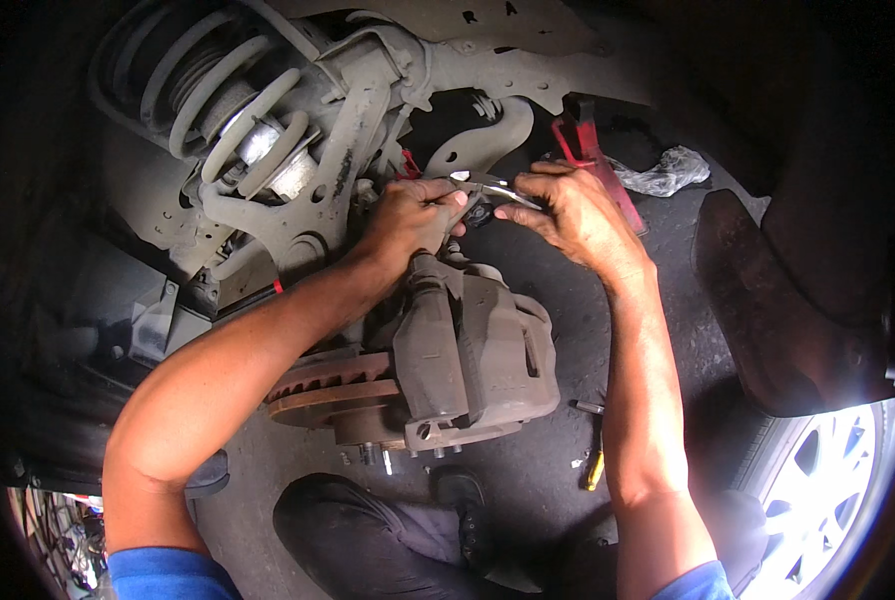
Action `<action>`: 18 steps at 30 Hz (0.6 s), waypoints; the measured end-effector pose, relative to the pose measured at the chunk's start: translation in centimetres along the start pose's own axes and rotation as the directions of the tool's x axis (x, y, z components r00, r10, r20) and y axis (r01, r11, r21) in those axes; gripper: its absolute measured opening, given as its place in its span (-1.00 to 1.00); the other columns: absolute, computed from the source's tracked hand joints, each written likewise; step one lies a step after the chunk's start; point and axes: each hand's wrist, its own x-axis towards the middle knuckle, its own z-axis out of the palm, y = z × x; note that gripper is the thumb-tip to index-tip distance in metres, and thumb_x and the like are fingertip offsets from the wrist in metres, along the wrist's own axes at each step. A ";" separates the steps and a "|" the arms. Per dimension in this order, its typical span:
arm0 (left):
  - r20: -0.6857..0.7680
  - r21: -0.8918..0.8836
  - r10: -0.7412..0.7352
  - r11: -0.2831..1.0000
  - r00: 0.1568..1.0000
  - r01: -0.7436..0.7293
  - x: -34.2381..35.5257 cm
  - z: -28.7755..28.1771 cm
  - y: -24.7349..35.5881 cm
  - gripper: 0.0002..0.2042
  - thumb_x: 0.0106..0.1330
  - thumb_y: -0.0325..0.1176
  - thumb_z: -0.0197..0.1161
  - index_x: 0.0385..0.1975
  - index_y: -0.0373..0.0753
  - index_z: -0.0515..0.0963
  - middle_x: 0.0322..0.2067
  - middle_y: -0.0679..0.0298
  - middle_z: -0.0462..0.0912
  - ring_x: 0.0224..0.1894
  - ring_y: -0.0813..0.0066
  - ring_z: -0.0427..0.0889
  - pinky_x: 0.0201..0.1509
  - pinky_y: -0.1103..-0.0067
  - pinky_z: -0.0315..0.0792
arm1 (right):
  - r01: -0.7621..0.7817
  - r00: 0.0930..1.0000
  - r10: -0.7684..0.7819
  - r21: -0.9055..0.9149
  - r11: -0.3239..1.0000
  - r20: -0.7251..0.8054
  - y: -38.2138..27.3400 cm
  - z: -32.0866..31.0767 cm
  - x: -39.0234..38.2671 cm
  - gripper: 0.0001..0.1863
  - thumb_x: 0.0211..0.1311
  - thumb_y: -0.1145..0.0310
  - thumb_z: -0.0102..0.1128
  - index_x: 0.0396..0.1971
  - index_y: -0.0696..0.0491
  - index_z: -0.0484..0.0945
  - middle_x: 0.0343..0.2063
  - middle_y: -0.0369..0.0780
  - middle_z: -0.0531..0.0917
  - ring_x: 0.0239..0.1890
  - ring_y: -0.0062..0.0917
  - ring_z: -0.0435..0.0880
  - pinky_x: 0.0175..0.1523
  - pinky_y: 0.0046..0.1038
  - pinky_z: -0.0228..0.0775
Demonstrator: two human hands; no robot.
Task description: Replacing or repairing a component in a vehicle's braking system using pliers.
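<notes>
My right hand (575, 215) is closed round a slim silver hand tool (513, 194) that looks like pliers. The tool's far end points left, to the fingers of my left hand (415, 220). Those fingers are pinched together at the steering-knuckle area, and what lies between them is mostly hidden. A small black rounded part (480, 214) shows between the two hands. Just below them sits the dusty brake caliper (488, 355), over the rusty brake disc (333, 390). A curved grey suspension arm (483, 140) lies just beyond my hands.
A coil spring (238, 110) round a strut stands at the upper left. On the right are a red metal stand (608, 170), crumpled clear plastic (668, 172) and a dark curved panel (768, 310). A yellow-handled tool (595, 470) lies on the floor. At lower right is a spoked wheel (818, 480).
</notes>
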 end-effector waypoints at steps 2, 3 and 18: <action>0.010 -0.017 0.013 1.000 1.000 -0.013 0.3 0.0 -0.4 -0.81 0.51 -0.30 0.30 -0.10 -0.29 0.72 -0.45 0.40 0.68 -0.48 0.72 0.57 -0.40 0.67 0.47 | -0.009 1.000 0.009 0.033 0.999 0.008 -0.3 -0.2 0.1 -0.61 0.24 0.15 0.44 -0.10 0.15 0.73 -0.23 -0.02 0.75 -0.09 -0.07 0.73 -0.01 -0.12 0.56; 0.020 -0.033 0.027 0.999 0.999 -0.026 0.5 0.0 -0.5 -0.81 0.50 -0.30 0.30 -0.11 -0.29 0.72 -0.45 0.40 0.69 -0.47 0.72 0.57 -0.39 0.68 0.47 | -0.048 0.998 0.046 0.040 0.998 0.036 -0.5 -0.4 0.1 -0.62 0.25 0.15 0.44 -0.11 0.15 0.73 -0.28 0.01 0.74 -0.15 -0.04 0.73 -0.05 -0.12 0.56; -0.012 0.005 0.138 0.990 0.990 -0.138 1.4 0.0 -1.4 -0.83 0.45 -0.37 0.32 -0.10 -0.29 0.74 -0.44 0.43 0.70 -0.44 0.73 0.56 -0.35 0.67 0.42 | -0.138 0.986 0.126 0.115 0.984 0.110 -0.9 -0.7 0.5 -0.55 0.34 0.02 0.36 -0.20 0.18 0.74 -0.49 0.12 0.65 -0.31 0.05 0.71 -0.20 -0.11 0.53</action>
